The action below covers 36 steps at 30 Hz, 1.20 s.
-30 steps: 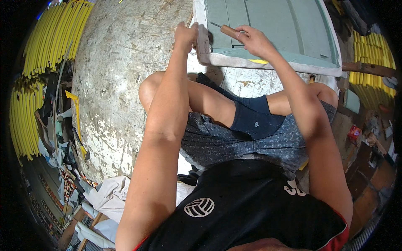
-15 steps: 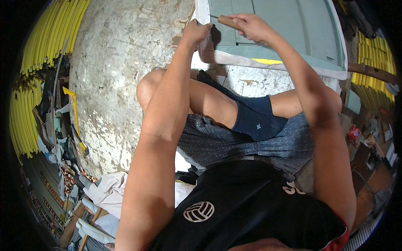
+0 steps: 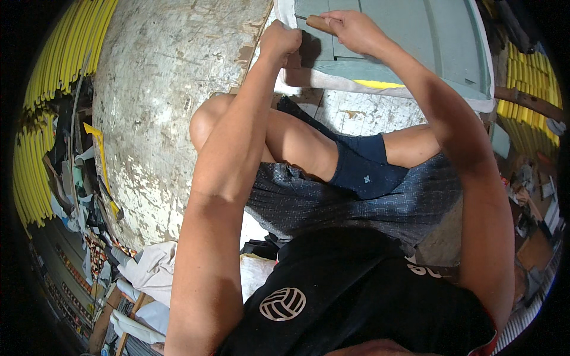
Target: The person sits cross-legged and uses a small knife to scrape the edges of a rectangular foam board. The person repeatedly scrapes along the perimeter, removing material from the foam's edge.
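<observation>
One flat grey-green cloth-edged panel [image 3: 409,29]: above, right fingers [image 3: 335,14] closed round brown wooden-handled tool [image 3: 319,24]; at left edge [image 3: 286,13], left fingers [image 3: 292,40] curled, hold unclear.

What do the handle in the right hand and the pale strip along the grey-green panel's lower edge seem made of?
Handle: probably wood, smooth-looking, judging by its warm brown colour. Pale strip: perhaps fabric, matte, judging by its soft, slightly uneven edges.

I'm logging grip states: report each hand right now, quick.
Left hand: closed at the pale border of the grey-green panel; whether it grips anything cannot be told.
Right hand: closed, holding a brown-handled tool.
</observation>
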### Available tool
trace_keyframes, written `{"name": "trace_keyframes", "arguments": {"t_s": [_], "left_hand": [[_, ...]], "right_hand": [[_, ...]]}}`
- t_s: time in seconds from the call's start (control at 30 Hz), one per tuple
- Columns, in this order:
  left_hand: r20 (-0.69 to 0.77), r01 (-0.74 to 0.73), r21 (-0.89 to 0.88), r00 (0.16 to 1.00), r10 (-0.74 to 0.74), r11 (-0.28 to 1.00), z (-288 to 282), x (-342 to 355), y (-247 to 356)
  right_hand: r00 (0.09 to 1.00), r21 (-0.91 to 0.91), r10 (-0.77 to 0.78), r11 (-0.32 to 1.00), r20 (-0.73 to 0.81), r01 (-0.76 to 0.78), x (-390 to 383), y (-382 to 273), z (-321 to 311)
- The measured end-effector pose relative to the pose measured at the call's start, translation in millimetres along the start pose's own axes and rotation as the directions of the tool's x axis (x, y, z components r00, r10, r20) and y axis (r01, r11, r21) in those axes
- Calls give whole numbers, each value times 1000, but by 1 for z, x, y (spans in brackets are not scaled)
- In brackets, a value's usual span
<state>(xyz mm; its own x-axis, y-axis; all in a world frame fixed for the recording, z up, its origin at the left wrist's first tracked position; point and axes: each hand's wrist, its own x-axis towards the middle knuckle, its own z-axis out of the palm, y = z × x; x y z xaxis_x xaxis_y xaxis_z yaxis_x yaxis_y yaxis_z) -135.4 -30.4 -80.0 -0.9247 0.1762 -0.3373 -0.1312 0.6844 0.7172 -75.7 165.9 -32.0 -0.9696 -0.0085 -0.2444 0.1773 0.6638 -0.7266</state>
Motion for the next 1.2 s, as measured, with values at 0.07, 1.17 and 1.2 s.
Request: {"name": "trace_keyframes", "arguments": {"t_s": [0.07, 1.17, 1.2], "left_hand": [[-27, -27, 101, 999, 30, 995, -2, -3, 2], [118, -221, 502, 975, 186, 836, -13, -27, 12], [117, -212, 502, 977, 177, 839, -13, -27, 12]], "right_hand": [[999, 82, 42, 996, -4, -41, -1, 16, 10], [971, -53, -5, 999, -238, -8, -30, 7, 41], [969, -54, -30, 998, -246, 18, -31, 9, 42]]}}
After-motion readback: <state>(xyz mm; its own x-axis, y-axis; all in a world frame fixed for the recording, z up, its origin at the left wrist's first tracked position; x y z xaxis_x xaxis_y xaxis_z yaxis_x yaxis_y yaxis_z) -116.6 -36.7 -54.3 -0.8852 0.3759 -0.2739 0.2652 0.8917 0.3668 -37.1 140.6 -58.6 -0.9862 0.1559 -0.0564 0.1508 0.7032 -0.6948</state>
